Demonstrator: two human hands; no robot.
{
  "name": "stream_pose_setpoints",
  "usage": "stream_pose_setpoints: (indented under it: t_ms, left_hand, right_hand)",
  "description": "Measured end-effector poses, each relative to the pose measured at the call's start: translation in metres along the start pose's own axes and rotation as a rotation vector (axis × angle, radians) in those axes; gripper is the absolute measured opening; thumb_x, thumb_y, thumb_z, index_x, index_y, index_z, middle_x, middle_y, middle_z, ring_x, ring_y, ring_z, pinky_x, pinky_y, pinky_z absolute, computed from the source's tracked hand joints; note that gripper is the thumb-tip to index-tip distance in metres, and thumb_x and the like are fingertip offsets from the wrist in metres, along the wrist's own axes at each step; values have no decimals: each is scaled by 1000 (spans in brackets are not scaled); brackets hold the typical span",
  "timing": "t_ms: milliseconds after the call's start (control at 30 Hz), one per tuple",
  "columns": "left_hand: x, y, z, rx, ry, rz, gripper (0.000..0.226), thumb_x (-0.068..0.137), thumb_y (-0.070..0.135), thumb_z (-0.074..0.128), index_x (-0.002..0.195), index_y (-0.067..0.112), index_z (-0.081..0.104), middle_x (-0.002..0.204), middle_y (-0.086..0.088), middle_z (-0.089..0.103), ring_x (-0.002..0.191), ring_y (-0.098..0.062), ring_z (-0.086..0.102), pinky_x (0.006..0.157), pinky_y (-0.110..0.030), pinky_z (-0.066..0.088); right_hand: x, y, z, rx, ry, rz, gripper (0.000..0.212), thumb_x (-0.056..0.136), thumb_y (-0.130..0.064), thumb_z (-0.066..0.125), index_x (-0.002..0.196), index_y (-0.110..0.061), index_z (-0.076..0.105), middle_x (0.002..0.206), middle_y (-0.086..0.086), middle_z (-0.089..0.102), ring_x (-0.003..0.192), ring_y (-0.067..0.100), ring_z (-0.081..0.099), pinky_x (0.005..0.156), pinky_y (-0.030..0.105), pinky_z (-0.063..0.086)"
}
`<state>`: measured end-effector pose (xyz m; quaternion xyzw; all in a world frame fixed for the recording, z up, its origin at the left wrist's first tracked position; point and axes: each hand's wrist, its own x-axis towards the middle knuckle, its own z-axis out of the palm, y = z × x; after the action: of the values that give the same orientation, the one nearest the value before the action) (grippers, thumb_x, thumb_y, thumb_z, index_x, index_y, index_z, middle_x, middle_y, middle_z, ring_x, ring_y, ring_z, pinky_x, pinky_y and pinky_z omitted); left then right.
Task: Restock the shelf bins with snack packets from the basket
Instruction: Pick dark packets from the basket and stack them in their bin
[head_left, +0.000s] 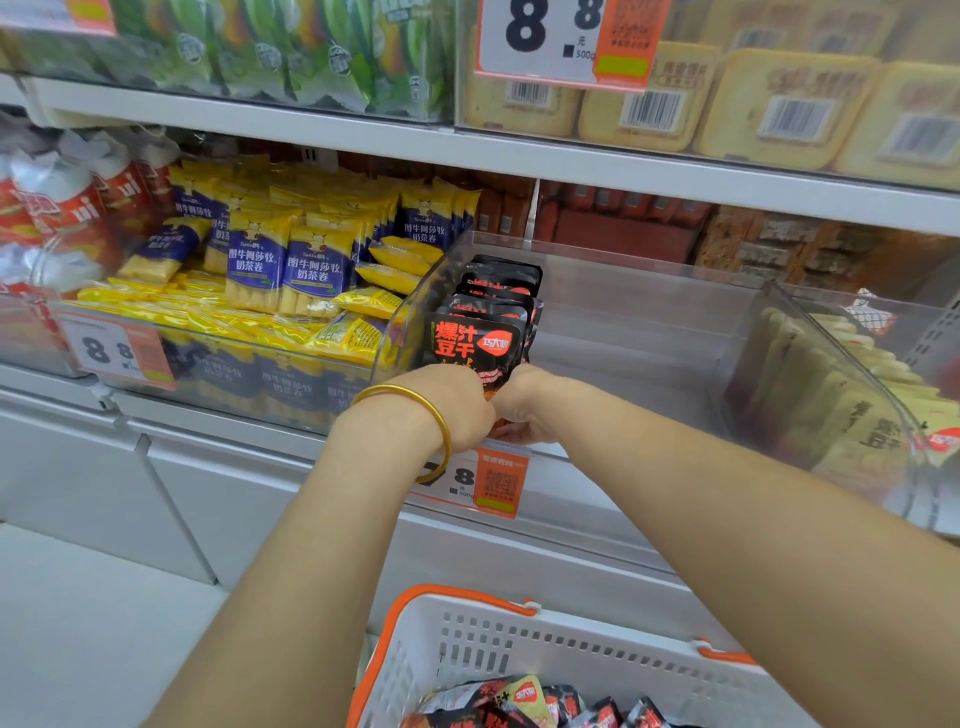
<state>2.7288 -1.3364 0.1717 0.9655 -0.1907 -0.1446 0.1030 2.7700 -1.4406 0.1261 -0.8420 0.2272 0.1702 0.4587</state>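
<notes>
A stack of black snack packets (480, 332) with orange print stands upright at the left end of a clear shelf bin (649, 291). My left hand (457, 405), with a gold bangle on the wrist, and my right hand (524, 410) both grip the bottom of the front packets at the bin's front wall. The rest of this bin is bare. Below, a white basket (545, 649) with orange handles holds more black and orange packets (524, 701).
The bin to the left holds yellow and blue packets (291, 265). The bin to the right holds tan packets (841, 395). A price tag (483, 483) hangs on the bin's front. An upper shelf (467, 150) carries green and yellow packs. White cabinet fronts stand below.
</notes>
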Motion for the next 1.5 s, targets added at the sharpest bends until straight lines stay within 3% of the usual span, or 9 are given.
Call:
stream_pose_setpoints:
  t_ms: [234,601,868,1001,1102,1168,1268,1402,1502]
  left_hand:
    - [-2,0,1,45,-31,-7,34,102,24,32,116,4,55,99,-8,51,90,-19,47,77,-26,36]
    - [-3,-2,2,53,-15,-6,30,103,27,32,102,8,55,91,-6,52,85,-19,49,73,-26,38]
    - [-5,-4,3,77,2,-4,37,102,28,31,123,5,52,118,-10,56,105,-23,53,81,-27,38]
    - [-8,-4,2,91,30,7,35,102,29,33,115,5,55,102,-9,52,96,-24,51,78,-30,39]
    - [-20,-3,0,86,177,58,29,100,30,34,90,10,53,98,-10,56,87,-25,50,73,-33,41]
    - [-37,0,-5,41,346,144,28,98,28,37,80,12,51,90,-10,58,79,-23,50,66,-32,39]
    - [-75,6,-8,-131,553,314,25,94,25,45,73,15,55,70,0,50,66,-17,45,57,-30,27]
    - [-103,5,39,-314,179,358,24,91,25,52,83,10,68,79,-2,66,68,-10,55,71,-31,43]
    - [-91,7,93,-100,-206,251,30,96,28,48,94,5,66,97,-8,68,86,-20,62,71,-28,44]
  right_hand:
    - [-5,1,-1,92,-7,-2,46,77,2,71,121,-1,55,109,15,65,94,23,63,89,35,54]
    - [-7,0,-3,176,-9,38,44,77,3,71,118,-1,56,113,16,65,98,25,66,89,36,54]
    - [-8,2,-4,123,-16,55,47,75,4,73,118,-3,55,112,14,65,103,25,65,92,37,53]
    - [-14,2,-6,90,-19,52,41,79,5,69,117,-1,55,121,16,60,109,26,62,96,36,50]
    - [-28,-3,-15,23,11,17,35,80,4,69,113,0,56,125,17,55,105,27,62,91,34,53]
    - [-51,-8,-27,-30,46,-93,17,80,3,69,88,-2,54,120,18,60,88,22,65,76,25,57]
    - [-104,-1,-50,-128,203,-383,24,81,-5,71,79,-12,48,92,15,66,70,17,61,63,29,54]
    - [-175,60,-54,65,12,-574,18,82,3,67,91,-7,55,66,5,56,53,17,62,47,29,54]
    - [-162,127,-25,-66,-221,-359,10,87,3,61,90,-6,57,66,5,57,55,17,63,46,25,53]
